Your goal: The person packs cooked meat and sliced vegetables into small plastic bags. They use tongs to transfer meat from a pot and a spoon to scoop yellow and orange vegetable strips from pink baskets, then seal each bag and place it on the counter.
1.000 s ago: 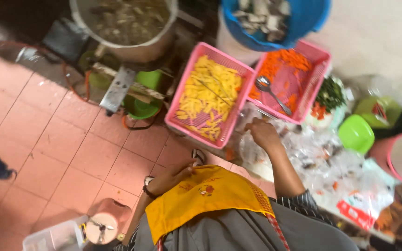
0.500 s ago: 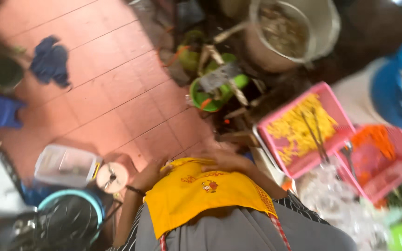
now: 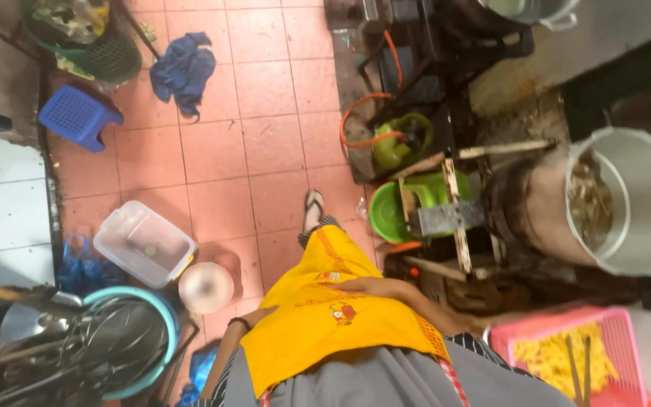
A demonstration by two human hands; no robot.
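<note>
Yellow apron (image 3: 318, 324) hangs at my front, above the pink tiled floor (image 3: 220, 151); my right hand (image 3: 374, 288) lies flat on it, fingers loose, holding nothing. My left hand (image 3: 261, 315) rests against its edge, its grip impossible to tell. Nearby stands a pink basket (image 3: 566, 339) of yellow strips.

Pink basket (image 3: 566, 354) of yellow strips is running off the bottom edge. Left hand (image 3: 254, 315) is mostly tucking behind the yellow apron (image 3: 318, 316). Round lid (image 3: 206, 287) is blurring out. Top pot (image 3: 536, 9) is getting cropped.
</note>
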